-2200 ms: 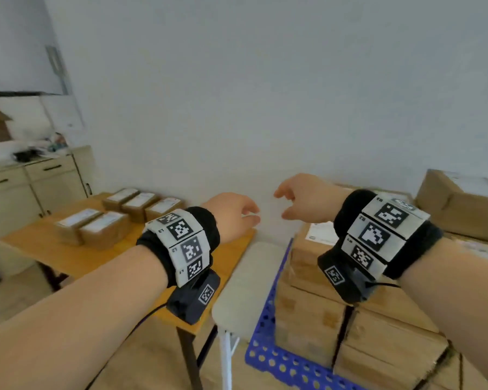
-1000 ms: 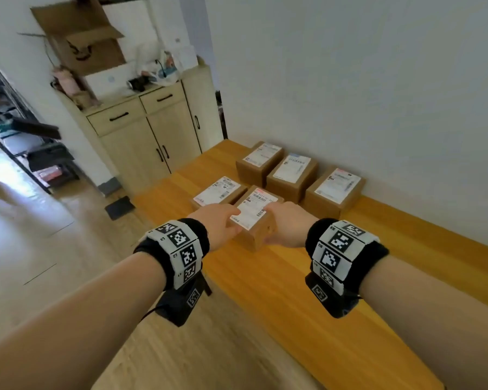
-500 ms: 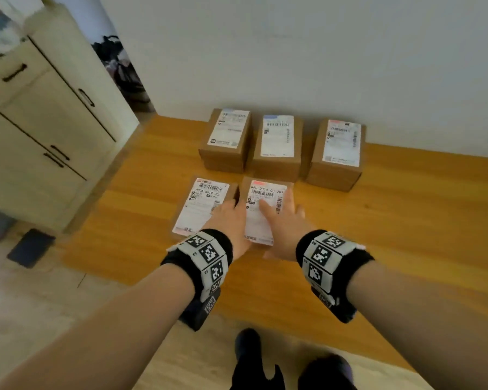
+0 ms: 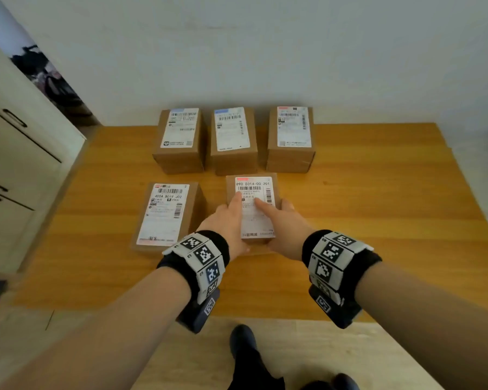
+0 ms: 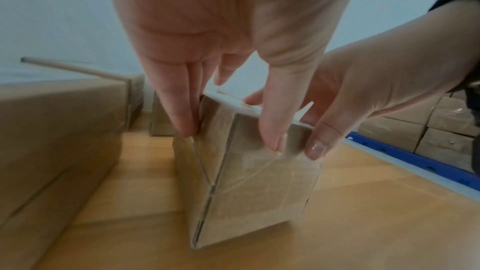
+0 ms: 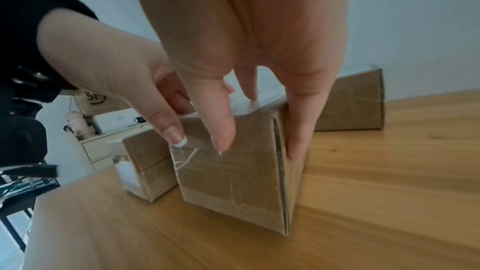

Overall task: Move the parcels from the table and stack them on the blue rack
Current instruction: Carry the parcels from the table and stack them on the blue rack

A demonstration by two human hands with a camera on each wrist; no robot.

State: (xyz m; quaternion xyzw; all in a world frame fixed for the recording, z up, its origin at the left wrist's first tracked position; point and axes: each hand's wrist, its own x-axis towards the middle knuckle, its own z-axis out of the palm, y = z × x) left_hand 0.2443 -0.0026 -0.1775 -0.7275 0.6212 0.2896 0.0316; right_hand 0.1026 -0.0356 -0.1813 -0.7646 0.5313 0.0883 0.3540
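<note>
Five brown parcels with white labels lie on the wooden table. My two hands hold the front right parcel, which stands on the tabletop. The left hand grips its left side, thumb on the near face. The right hand grips the right side, thumb also on the near face. An index finger of each hand lies on the top label. The blue rack, with stacked parcels on it, stands beyond the table's right end.
A second parcel lies just left of the held one. Three more line the wall behind it. A pale cabinet stands at the left. My dark shoes are at the table's near edge.
My hands left the rack side empty, swung over to the table and closed round the front right parcel. Since half a second ago my head has come more directly over it.
</note>
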